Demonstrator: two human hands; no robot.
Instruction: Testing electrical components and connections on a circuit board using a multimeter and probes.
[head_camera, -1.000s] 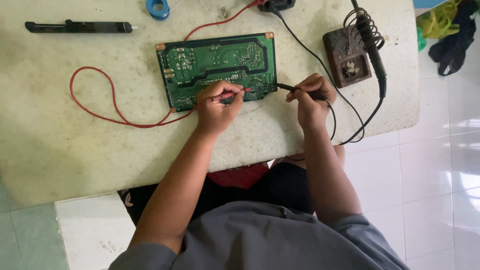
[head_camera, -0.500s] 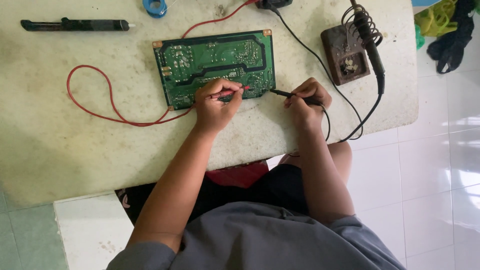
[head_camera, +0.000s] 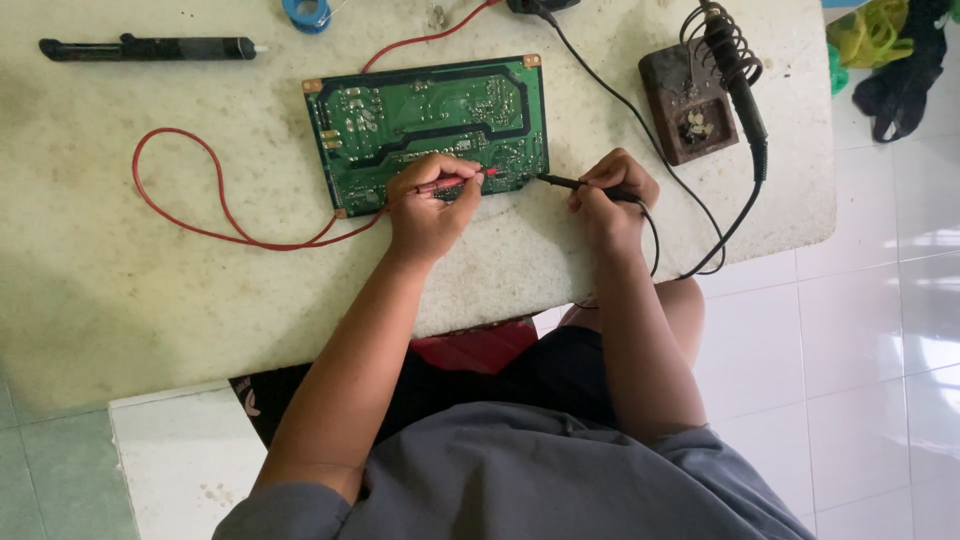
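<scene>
Fingers of my left hand (head_camera: 428, 205) are curled shut around a red probe (head_camera: 462, 181), its tip on the near edge of the green circuit board (head_camera: 430, 120) lying on the pale table (head_camera: 120, 290). My right hand (head_camera: 608, 200) is closed in the same pinch on a black probe (head_camera: 562, 182), which points left and reaches the board's near right corner. A red wire (head_camera: 205, 180) loops across the table to the left of the board; a black wire (head_camera: 610, 95) runs far from my right hand. To the right stands a soldering iron (head_camera: 735, 65) in its stand (head_camera: 685, 100). A black pen-shaped tool (head_camera: 145, 47) lies far left. Both probe tips are too small to make out exactly, and a blue roll (head_camera: 306, 12) is cut off by the far edge.
</scene>
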